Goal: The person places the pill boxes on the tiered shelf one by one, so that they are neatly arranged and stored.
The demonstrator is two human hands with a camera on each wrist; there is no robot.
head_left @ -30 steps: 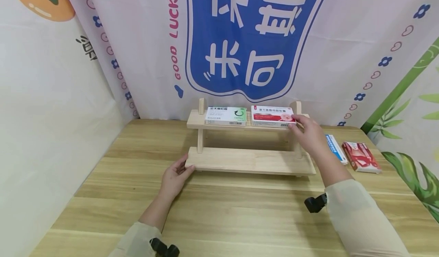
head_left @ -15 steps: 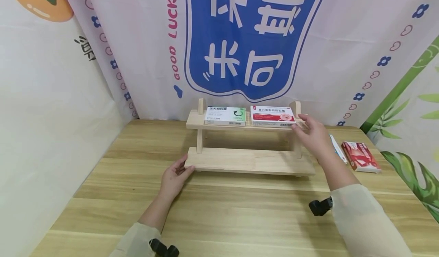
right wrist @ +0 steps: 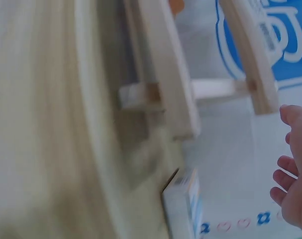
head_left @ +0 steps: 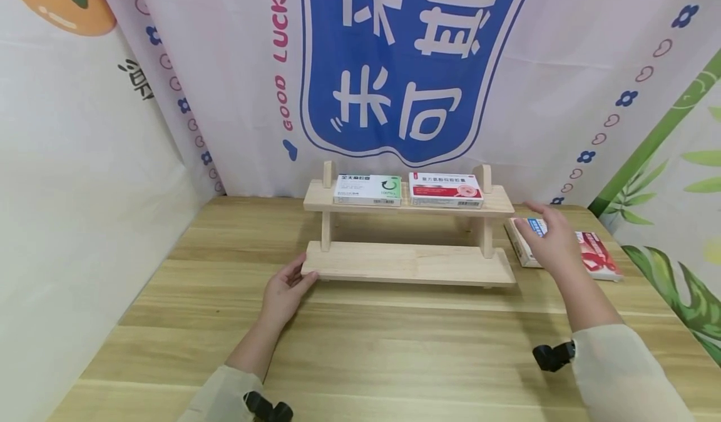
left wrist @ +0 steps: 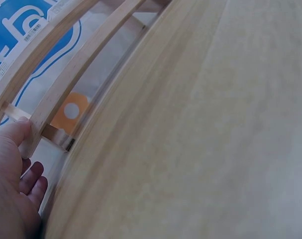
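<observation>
A two-tier wooden display rack (head_left: pixel 408 262) stands on the table. On its upper tier lie a white-and-green medicine box (head_left: pixel 368 190) and, to the right, a white-and-red medicine box (head_left: pixel 445 190). My left hand (head_left: pixel 283 293) holds the left end of the lower tier; in the left wrist view its thumb lies against the board's end. My right hand (head_left: pixel 554 237), empty with fingers spread, is over a blue-and-white medicine box (head_left: pixel 522 254), partly hiding it. Beside that lies a red medicine box (head_left: pixel 601 259), also partly covered by the hand.
The wood-grain table (head_left: pixel 405 347) runs back to a printed cloth backdrop (head_left: pixel 236 96). More printed cloth hangs at the left and right sides. In the right wrist view the blue-and-white box (right wrist: pixel 183 209) shows beyond the rack's end.
My right hand has let go of the white-and-red box and moved right and slightly down, from the upper tier to above the boxes on the table. The left hand has stayed in place.
</observation>
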